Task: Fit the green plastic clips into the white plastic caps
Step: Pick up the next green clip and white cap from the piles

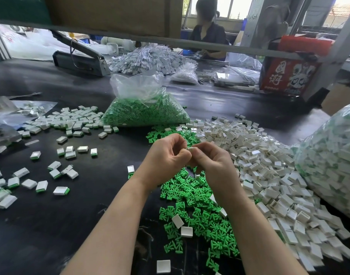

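My left hand and my right hand meet above the black table, fingers curled, and together pinch one white cap between their fingertips. Whether a green clip sits in that cap is hidden by the fingers. Below my hands lies a spread of loose green clips. A large heap of empty white caps lies to the right. Fitted caps with green edges are scattered on the left.
A clear bag of green clips stands behind my hands. A big bag of fitted caps bulges at the right edge. A person sits across the table beyond a low metal bar. A red carton stands far right.
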Demonstrator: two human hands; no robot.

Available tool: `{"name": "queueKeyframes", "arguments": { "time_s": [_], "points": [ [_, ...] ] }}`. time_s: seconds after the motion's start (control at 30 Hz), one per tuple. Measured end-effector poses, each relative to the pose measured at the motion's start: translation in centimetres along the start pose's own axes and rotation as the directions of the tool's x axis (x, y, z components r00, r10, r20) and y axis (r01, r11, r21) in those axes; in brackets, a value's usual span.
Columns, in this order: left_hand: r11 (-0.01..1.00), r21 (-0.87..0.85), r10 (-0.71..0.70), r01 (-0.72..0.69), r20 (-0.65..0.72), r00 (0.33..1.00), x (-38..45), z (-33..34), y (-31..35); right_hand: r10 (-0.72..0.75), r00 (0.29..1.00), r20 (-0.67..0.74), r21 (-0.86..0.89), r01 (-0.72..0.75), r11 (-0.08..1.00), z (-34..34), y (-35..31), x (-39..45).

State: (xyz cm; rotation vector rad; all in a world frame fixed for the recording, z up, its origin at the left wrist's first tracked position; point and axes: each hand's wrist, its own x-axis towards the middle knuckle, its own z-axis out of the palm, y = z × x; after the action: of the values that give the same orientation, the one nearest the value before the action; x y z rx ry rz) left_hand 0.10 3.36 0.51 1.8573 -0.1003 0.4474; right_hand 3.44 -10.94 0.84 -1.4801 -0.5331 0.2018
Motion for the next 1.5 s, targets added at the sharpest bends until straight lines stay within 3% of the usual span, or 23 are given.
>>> {"name": "queueKeyframes", "arguments": {
  "time_s": [0.2,0.33,0.4,0.47,0.57,0.63,0.77,0.83,0.93,1.0,1.07,1.17,1.33,1.5],
  "points": [
    [0.996,-0.021,-0.085,0.084,-0.05,0.995,0.1,0.0,-0.3,0.011,1.0,-0.011,-0.011,-0.012,1.0,-0.1,0.3,0.0],
    [0.976,0.046,-0.193,0.211,-0.253,0.948,0.1,-2.8,-0.9,0.021,0.993,-0.12,-0.091,-0.032,0.995,-1.1,0.6,0.5],
    [0.886,0.233,-0.25,0.401,-0.49,0.835,-0.1,-5.5,-2.0,0.028,0.988,-0.15,-0.189,-0.057,0.98,-1.6,0.9,0.7],
    [0.678,0.342,-0.299,0.65,-0.68,0.67,-0.8,-8.3,-3.2,0.039,0.986,-0.161,-0.298,-0.087,0.95,-2.1,1.3,0.8],
    [0.368,0.325,-0.403,0.871,-0.788,0.465,-2.0,-10.9,-4.5,0.035,0.987,-0.158,-0.427,-0.1,0.899,-2.6,1.7,0.8],
    [0.264,0.291,-0.431,0.92,-0.817,0.383,-2.5,-11.5,-4.7,0.033,0.988,-0.15,-0.49,-0.103,0.866,-2.8,1.9,0.7],
    [0.199,0.252,-0.421,0.947,-0.851,0.315,-2.6,-11.9,-4.2,0.027,0.989,-0.145,-0.676,-0.119,0.727,-3.3,2.0,0.9],
    [0.233,0.275,-0.387,0.933,-0.854,0.348,-2.4,-11.8,-3.7,0.029,0.99,-0.136,-0.74,-0.121,0.662,-3.5,2.0,0.9],
    [0.485,0.442,-0.311,0.755,-0.719,0.621,-1.8,-10.5,-2.9,0.028,0.994,-0.105,-0.784,-0.1,0.613,-3.3,1.8,0.8],
    [0.602,0.452,-0.404,0.659,-0.539,0.739,-1.4,-9.6,-2.3,0.042,0.996,-0.074,-0.811,-0.084,0.579,-3.1,1.7,0.7],
    [0.632,0.412,-0.546,0.656,-0.363,0.755,-1.4,-8.9,-1.9,0.055,0.997,-0.046,-0.848,-0.068,0.526,-2.9,1.5,0.7],
    [0.6,0.46,-0.619,0.654,-0.252,0.744,-1.4,-8.6,-2.0,0.1,0.995,-0.007,-0.859,-0.057,0.509,-2.9,1.5,0.8],
    [0.544,0.541,-0.602,0.641,-0.28,0.748,-1.2,-8.1,-2.4,0.157,0.986,0.06,-0.857,-0.029,0.515,-2.3,1.5,0.5],
    [0.503,0.542,-0.584,0.673,-0.361,0.727,-1.2,-8.5,-3.0,0.146,0.989,0.02,-0.867,-0.056,0.495,-2.4,1.4,0.5]
  ]
}}
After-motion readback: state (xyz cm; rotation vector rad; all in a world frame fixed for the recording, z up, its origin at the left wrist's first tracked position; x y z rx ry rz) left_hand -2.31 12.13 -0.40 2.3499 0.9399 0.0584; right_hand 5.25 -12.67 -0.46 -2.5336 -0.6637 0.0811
